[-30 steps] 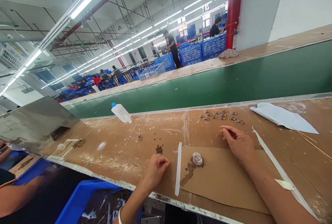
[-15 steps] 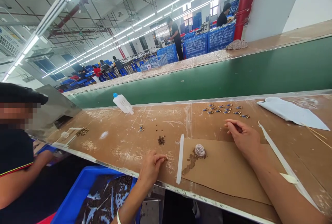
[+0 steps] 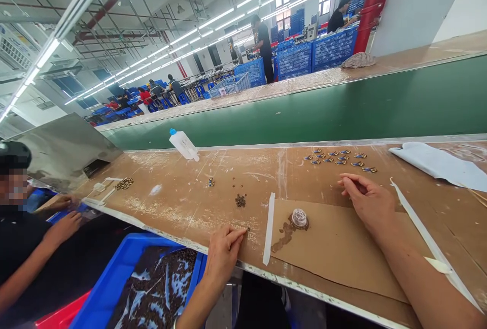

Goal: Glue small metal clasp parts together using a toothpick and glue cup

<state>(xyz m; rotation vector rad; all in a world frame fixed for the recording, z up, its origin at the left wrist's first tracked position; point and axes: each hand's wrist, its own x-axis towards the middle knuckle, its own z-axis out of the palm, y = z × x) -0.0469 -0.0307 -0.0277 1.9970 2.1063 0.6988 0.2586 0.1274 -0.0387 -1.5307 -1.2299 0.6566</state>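
"Principally, what could go wrong at the stage shown?"

"A slip, in all likelihood. The left hand (image 3: 221, 252) is low over the near part of the desk (image 3: 198, 207), thumb and index finger drawn into a narrow pinch, with a small dark piece (image 3: 248, 229) at their tips. Squeezed off-centre, so slight an object could spring from the fingers and roll over the near edge, below which a blue tub (image 3: 108, 270) stands off to the left."

"Is a second hazard indicated?"

"Smearing, perhaps. To the right, past the strip of white tape (image 3: 269, 230), a cardboard sheet (image 3: 342, 248) bears a pale-topped lump (image 3: 299, 217) edged by a dark, wet-looking stain; a piece dropped there could be fouled. Likewise, a careless sweep of the right hand (image 3: 363, 194) could disorder the rows of blue-and-gold parts (image 3: 344, 158) just beyond its fingers."

"Where, then, does the piece lie relative to the fingers?"

"At the left index fingertip, on its right-hand side, and apart from the heap of similar pieces (image 3: 240, 200) farther across the desk. The right fingers are curled inward, well away from it. At this scale, one cannot fairly tell whether the left fingers grip the piece or merely touch it, nor whether the right fingers hold anything"
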